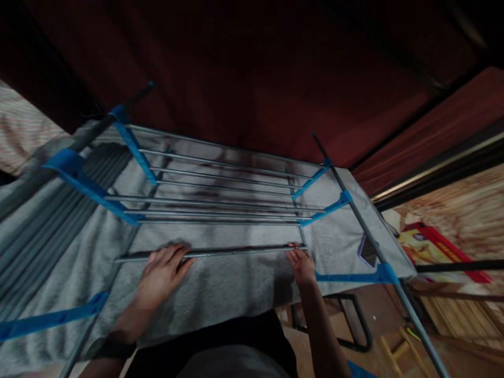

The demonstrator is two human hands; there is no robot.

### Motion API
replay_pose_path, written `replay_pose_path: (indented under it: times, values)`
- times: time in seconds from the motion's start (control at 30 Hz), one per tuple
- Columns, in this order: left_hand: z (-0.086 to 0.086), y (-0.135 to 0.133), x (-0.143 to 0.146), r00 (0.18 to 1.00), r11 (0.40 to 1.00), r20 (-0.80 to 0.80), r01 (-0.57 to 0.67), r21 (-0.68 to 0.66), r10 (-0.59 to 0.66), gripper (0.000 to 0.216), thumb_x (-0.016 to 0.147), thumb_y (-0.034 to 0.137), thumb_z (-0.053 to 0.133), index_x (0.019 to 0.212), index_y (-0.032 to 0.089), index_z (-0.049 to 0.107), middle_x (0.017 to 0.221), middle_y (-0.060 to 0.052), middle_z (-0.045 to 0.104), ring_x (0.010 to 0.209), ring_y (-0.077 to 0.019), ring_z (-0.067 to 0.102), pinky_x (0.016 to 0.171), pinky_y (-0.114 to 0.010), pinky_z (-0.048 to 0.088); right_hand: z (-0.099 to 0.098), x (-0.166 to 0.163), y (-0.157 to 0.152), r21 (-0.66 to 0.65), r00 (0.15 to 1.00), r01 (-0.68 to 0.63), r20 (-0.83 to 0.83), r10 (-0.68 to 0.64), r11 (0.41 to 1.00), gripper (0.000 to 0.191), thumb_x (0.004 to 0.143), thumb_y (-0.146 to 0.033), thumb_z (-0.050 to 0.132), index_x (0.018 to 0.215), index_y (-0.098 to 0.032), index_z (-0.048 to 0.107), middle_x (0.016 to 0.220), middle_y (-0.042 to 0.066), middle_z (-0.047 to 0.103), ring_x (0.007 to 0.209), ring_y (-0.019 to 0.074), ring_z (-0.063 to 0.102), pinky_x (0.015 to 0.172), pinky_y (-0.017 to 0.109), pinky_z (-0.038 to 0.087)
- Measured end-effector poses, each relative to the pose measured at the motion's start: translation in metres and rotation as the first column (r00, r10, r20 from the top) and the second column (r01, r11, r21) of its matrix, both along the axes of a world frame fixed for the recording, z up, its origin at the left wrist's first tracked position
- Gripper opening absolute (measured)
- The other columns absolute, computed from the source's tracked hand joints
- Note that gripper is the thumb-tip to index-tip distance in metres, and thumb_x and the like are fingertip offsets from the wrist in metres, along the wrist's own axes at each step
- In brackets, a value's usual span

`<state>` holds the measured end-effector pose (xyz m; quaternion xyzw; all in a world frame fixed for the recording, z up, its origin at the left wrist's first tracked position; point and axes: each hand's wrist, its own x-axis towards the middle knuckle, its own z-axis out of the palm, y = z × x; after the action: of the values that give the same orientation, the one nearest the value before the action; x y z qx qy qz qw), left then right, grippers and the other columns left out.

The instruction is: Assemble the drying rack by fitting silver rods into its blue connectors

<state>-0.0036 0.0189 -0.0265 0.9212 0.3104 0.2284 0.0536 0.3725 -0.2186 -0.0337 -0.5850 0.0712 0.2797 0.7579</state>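
Note:
A grey metal tube (236,252) lies crosswise in front of me, between the two sides of a rack frame. My left hand (163,273) is closed around it near its left end. At the right end, the fingers of my right hand (301,262) grip the same tube. Beyond it, several crossbars (220,202) join blue plastic brackets (136,149) on the left to matching brackets (334,207) on the right. Nearer to me, a blue bracket (55,318) on the left and another blue bracket (350,277) on the right carry no crossbar.
Several loose grey tubes (51,231) lie on the grey cloth (232,289) at the left. A phone (368,251) rests on the cloth at the right. Dark red fabric (252,79) hangs behind. A red and yellow box (437,249) and a wooden stool (405,346) are at the right.

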Motion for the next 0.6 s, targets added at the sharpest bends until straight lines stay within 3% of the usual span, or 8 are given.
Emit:
replay_pose_path:
  times: [0.27,0.6]
  values:
    - [0.003,0.004,0.006,0.996,0.999,-0.087,-0.016,0.036,0.019,0.059,0.107,0.056,0.032,0.119,0.017,0.074,0.116,-0.015,0.076,0.107,-0.0341,0.067,0.090,-0.046,0.045,0.006,0.001,0.005,-0.016,0.998,-0.003,-0.059,0.002,1.000,0.015,0.069,-0.023,0.083,0.081,-0.022,0.073,0.087,0.005,0.082,0.084,0.0208,0.078,0.082,0.035,0.066]
    - [0.012,0.009,0.012,0.992,1.000,-0.124,0.011,-0.016,-0.013,0.061,0.107,0.054,0.028,0.117,0.015,0.074,0.115,-0.018,0.077,0.107,-0.0373,0.067,0.091,-0.050,0.044,0.004,0.004,0.006,-0.026,0.997,-0.011,-0.083,0.009,1.000,0.012,0.074,-0.022,0.082,0.082,-0.022,0.072,0.086,0.006,0.082,0.084,0.0214,0.079,0.090,0.040,0.066]
